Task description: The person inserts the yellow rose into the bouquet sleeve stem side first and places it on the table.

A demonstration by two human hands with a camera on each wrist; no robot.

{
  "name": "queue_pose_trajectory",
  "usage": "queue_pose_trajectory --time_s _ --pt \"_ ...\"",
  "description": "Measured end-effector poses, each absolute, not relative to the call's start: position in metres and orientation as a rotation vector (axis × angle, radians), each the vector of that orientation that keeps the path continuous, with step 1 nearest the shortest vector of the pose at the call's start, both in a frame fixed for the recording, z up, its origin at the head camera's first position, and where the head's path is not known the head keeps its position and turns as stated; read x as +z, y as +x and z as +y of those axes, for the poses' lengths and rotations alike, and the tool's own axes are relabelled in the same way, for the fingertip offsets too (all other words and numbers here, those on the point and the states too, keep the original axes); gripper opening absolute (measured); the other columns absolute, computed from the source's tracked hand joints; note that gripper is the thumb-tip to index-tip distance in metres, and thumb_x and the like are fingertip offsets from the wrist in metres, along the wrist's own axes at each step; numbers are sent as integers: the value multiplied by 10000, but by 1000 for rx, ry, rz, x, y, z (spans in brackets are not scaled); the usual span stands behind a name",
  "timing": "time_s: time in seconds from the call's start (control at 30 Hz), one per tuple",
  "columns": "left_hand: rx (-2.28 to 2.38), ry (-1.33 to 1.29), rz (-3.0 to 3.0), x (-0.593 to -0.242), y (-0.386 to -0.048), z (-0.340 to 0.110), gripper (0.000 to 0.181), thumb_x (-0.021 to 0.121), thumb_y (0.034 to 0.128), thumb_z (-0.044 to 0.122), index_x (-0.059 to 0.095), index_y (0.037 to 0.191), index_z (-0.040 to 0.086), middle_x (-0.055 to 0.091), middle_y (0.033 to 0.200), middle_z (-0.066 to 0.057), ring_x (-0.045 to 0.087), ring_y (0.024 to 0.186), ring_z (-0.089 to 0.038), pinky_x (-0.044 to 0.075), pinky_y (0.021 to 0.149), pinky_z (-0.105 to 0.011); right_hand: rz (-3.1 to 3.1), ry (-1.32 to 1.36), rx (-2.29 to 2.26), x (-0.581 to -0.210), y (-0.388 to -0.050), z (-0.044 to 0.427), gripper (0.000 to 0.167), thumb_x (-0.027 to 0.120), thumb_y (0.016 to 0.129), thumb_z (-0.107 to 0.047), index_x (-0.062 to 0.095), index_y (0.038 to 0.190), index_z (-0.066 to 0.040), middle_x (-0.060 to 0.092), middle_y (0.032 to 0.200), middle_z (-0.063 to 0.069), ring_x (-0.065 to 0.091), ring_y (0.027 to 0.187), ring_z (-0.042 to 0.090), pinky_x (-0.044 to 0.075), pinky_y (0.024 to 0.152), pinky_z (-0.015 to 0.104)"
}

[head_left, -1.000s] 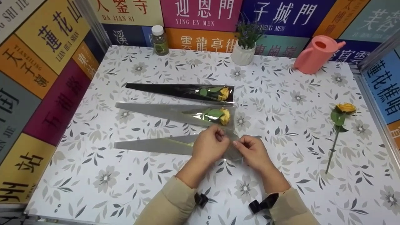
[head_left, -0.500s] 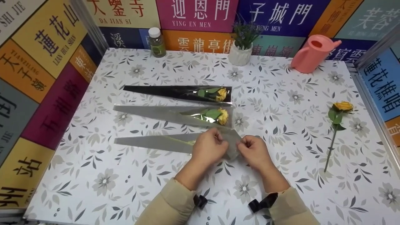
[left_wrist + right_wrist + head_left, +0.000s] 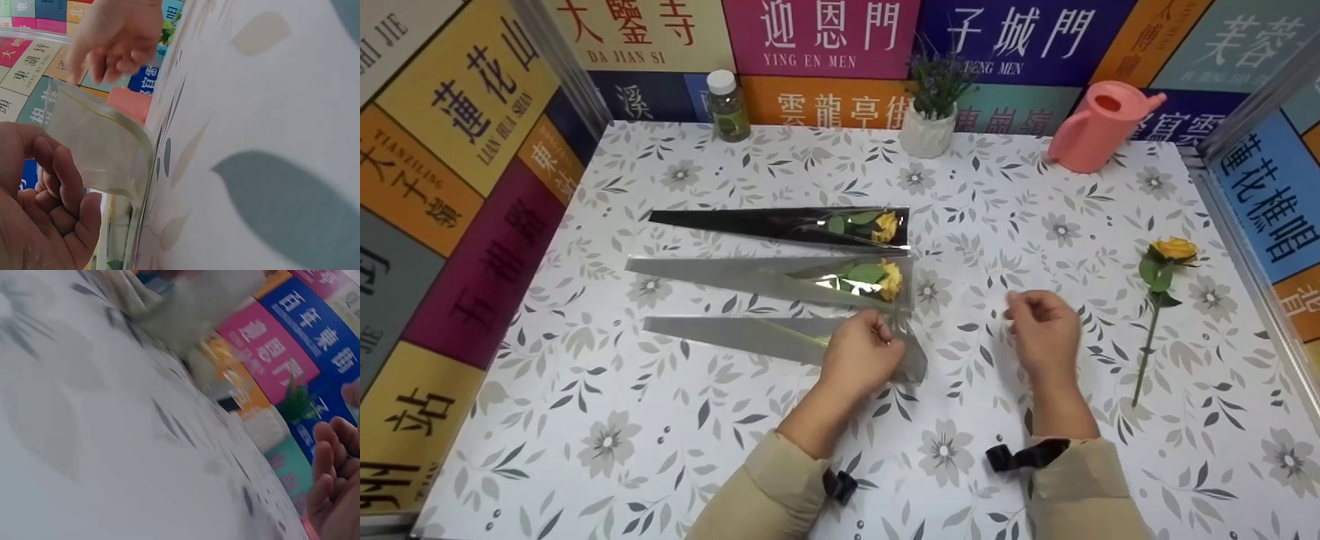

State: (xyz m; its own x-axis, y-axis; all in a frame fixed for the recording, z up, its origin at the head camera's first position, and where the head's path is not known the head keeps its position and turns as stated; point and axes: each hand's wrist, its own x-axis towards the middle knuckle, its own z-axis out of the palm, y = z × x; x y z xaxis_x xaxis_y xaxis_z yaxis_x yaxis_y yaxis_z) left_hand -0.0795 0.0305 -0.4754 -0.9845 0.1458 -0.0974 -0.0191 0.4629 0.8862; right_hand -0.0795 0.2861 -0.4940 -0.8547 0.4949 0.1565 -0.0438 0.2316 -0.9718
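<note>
My left hand (image 3: pixel 861 351) pinches the wide end of a grey, long tapering sleeve (image 3: pixel 735 335), nearest me of three; its raised open end (image 3: pixel 93 138) shows beside the left hand (image 3: pixel 45 208) in the left wrist view. A thin yellow-green line runs along the sleeve. My right hand (image 3: pixel 1046 337) is apart from it, fingers loosely bent and holding nothing, between the sleeve and a loose yellow rose (image 3: pixel 1173 250) on a long stem. Behind lie a grey sleeve (image 3: pixel 720 274) and a black sleeve (image 3: pixel 735 223), each with a yellow rose inside.
Along the back edge of the patterned table (image 3: pixel 990 450) stand a white-capped bottle (image 3: pixel 729 112), a white pot (image 3: pixel 928 133) with a plant and a pink watering can (image 3: pixel 1099 131). Panels with lettering rise behind and at the sides.
My right hand has let go of the sleeve's wide end and moved right, toward the loose rose. My left hand keeps its pinch, and the sleeve's narrow end has shifted slightly.
</note>
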Motion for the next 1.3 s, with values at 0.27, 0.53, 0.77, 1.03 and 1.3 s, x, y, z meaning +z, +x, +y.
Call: queue_pose_trajectory --time_s 0.27,0.53,0.77,1.03,1.3 --pt "1565 122 2531 -476 -80 32 196 708 817 68 561 759 183 545 636 92 506 569 -78 412 542 -271 -1768 -934 1323 -502 -76 376 109 674 990 -68 779 996 -97 592 848 -88 523 746 60 442 675 169" --pt "1535 139 2541 -476 -80 34 185 705 820 78 568 763 189 521 610 110 491 550 -67 391 527 -270 -1981 -1247 1157 -504 -61 417 373 629 1021 -248 671 1367 -116 447 1072 -163 436 954 11 369 897 227" --pt "1546 169 2533 -476 -79 34 182 700 833 86 563 768 185 520 608 119 481 540 -53 379 515 -255 -2293 -1293 1091 -503 -56 438 557 485 1062 -286 498 1566 -49 563 1387 162 487 1350 342 370 1151 425" --pt "1544 167 2511 -475 -78 35 183 721 840 87 576 781 182 553 637 108 492 546 -61 399 518 -249 -2492 -1263 1024 -503 -54 446 543 383 1061 -183 471 1570 -15 522 1530 260 445 1451 426 373 1170 542" --pt "1559 157 2493 -473 -79 33 184 715 840 71 574 783 174 561 642 94 492 539 -64 403 502 -237 -2552 -1273 1069 -497 -61 443 549 443 1024 -199 527 1549 -62 608 1381 188 533 1345 356 465 1036 453"
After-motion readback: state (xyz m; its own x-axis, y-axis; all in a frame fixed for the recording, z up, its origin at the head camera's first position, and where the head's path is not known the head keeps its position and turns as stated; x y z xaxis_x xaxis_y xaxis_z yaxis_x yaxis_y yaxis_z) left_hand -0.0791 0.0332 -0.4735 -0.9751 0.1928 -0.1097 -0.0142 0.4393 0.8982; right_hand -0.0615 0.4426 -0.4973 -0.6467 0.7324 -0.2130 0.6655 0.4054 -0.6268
